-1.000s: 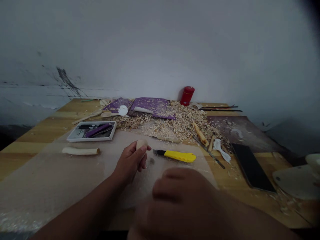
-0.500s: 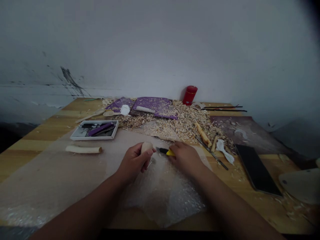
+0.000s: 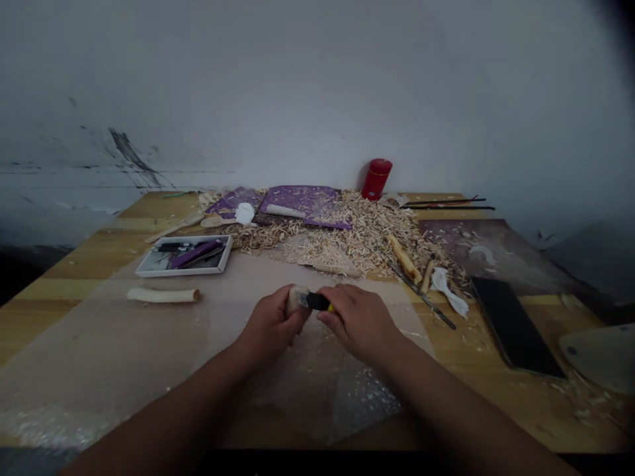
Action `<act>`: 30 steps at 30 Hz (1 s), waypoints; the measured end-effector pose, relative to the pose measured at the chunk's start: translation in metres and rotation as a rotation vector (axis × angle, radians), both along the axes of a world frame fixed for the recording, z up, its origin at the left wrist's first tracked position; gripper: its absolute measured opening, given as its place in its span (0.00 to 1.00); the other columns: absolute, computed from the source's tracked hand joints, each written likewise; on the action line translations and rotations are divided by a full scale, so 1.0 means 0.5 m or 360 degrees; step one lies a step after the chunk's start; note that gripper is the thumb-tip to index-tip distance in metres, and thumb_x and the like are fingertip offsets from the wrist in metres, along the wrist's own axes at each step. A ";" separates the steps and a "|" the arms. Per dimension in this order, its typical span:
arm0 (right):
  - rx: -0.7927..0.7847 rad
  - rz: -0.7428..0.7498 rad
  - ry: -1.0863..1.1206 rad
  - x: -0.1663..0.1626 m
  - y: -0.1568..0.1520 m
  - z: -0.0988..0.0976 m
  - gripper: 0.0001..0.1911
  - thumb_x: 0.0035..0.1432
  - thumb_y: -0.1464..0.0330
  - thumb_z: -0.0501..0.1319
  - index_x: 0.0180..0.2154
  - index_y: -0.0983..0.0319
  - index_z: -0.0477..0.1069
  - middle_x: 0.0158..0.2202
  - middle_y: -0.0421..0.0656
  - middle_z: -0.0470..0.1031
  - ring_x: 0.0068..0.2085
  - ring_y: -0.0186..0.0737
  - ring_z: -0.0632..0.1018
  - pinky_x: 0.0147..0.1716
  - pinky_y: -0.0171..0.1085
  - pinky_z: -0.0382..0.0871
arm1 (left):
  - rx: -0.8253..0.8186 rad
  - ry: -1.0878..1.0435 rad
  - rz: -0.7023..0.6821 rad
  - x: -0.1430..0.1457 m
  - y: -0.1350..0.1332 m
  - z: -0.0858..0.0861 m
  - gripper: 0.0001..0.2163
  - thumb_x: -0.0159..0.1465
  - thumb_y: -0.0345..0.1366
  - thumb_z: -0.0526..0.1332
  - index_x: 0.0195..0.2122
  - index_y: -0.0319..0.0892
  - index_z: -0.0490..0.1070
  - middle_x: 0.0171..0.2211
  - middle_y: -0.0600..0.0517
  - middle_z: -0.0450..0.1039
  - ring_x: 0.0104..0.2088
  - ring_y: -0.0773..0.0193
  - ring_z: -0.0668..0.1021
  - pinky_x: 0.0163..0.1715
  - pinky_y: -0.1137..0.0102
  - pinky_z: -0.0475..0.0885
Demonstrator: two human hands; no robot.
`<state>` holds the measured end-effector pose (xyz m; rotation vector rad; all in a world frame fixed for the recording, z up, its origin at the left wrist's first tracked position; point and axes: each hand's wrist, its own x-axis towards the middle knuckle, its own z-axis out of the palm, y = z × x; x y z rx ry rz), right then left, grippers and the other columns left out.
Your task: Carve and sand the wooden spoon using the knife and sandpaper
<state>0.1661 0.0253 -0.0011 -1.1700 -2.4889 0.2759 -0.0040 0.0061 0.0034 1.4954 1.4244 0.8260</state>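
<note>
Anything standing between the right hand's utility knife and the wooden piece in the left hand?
Nothing visible; the blade of the utility knife in the right hand overlaps the wooden piece in view, contact unclear.

The left grip [image 3: 268, 325] is a bare human hand with a smooth, rounded back. Behind it, a slim bare left wrist [image 3: 242, 350] leads into a bare left forearm [image 3: 196, 389] that widens away from the grip. The right grip [image 3: 361, 324] is also a bare hand; behind it, the bare right forearm [image 3: 451, 402] broadens likewise. Dim light obscures the nails.
</note>
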 end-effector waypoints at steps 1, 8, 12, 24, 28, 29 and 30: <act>0.0024 -0.0013 -0.0045 -0.002 -0.001 0.000 0.18 0.59 0.58 0.44 0.41 0.62 0.64 0.34 0.46 0.70 0.36 0.41 0.70 0.33 0.37 0.60 | 0.0016 0.0045 -0.0004 -0.001 0.001 0.001 0.05 0.54 0.36 0.55 0.26 0.42 0.61 0.13 0.61 0.61 0.13 0.73 0.64 0.14 0.78 0.59; 0.0044 -0.0054 -0.0060 0.015 0.010 -0.003 0.18 0.58 0.58 0.44 0.41 0.61 0.64 0.32 0.45 0.70 0.34 0.39 0.70 0.31 0.35 0.58 | 0.0063 0.0054 -0.0145 -0.011 -0.014 0.013 0.05 0.54 0.37 0.55 0.28 0.42 0.66 0.14 0.59 0.62 0.14 0.71 0.64 0.16 0.76 0.59; -0.0074 -0.0518 0.0151 0.068 0.053 -0.007 0.16 0.58 0.60 0.44 0.39 0.60 0.66 0.29 0.43 0.72 0.29 0.37 0.71 0.26 0.33 0.58 | 0.0212 0.0015 -0.0346 -0.014 -0.032 0.030 0.06 0.50 0.35 0.59 0.29 0.41 0.72 0.20 0.54 0.67 0.19 0.69 0.67 0.19 0.75 0.61; 0.0033 -0.0046 0.0046 0.007 0.008 -0.009 0.23 0.58 0.53 0.41 0.34 0.62 0.64 0.28 0.43 0.70 0.31 0.37 0.70 0.29 0.33 0.56 | -0.0153 -0.0379 -0.0070 -0.013 -0.009 -0.003 0.08 0.56 0.40 0.54 0.25 0.41 0.61 0.13 0.60 0.58 0.11 0.75 0.60 0.12 0.78 0.54; 0.0064 0.0002 -0.0038 0.008 0.008 -0.005 0.23 0.58 0.53 0.40 0.32 0.62 0.63 0.27 0.42 0.69 0.30 0.36 0.69 0.28 0.33 0.54 | -0.0155 -0.0313 -0.0115 -0.010 -0.010 -0.003 0.09 0.56 0.41 0.54 0.26 0.41 0.59 0.13 0.61 0.58 0.12 0.75 0.60 0.12 0.79 0.53; 0.0074 0.0005 -0.0062 0.008 0.007 -0.003 0.22 0.58 0.53 0.40 0.32 0.62 0.63 0.27 0.42 0.69 0.30 0.36 0.69 0.28 0.33 0.54 | -0.0155 -0.0301 -0.0123 -0.010 -0.009 -0.003 0.09 0.56 0.41 0.54 0.27 0.41 0.59 0.14 0.61 0.58 0.12 0.75 0.60 0.12 0.79 0.53; 0.0087 0.0000 -0.0086 0.007 0.005 -0.002 0.22 0.58 0.53 0.40 0.31 0.62 0.63 0.27 0.42 0.69 0.30 0.36 0.69 0.28 0.33 0.54 | -0.0161 -0.0299 -0.0130 -0.010 -0.008 -0.003 0.09 0.56 0.41 0.54 0.27 0.41 0.59 0.14 0.61 0.57 0.12 0.75 0.60 0.12 0.79 0.53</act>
